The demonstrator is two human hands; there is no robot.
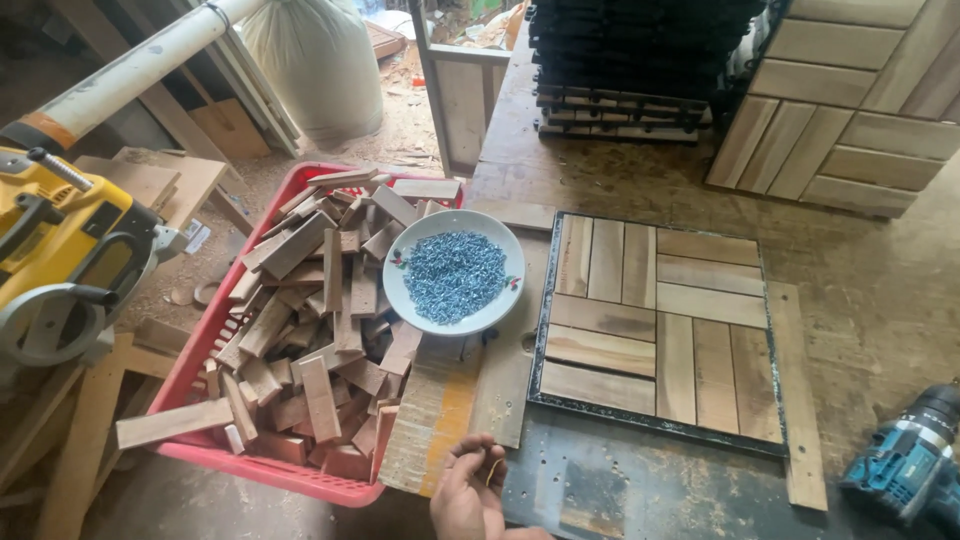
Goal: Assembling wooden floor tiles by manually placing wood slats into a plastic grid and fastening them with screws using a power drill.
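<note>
A large white sack (318,60) stands at the rear, left of centre. A red crate (205,345) holds loose wooden offcuts (310,310); a white bowl (400,290) resting across its right edge holds blue-grey screws (455,277). At the bottom edge, one hand (470,495), side undeterminable, pinches a thin yellowish piece (492,470) between fingertips, near the wooden slat tile (660,320). A blue-green drill (910,465) lies far right.

slats (655,325): matt wood | screws (455,275): shiny metal | crate (200,375): red plastic
</note>
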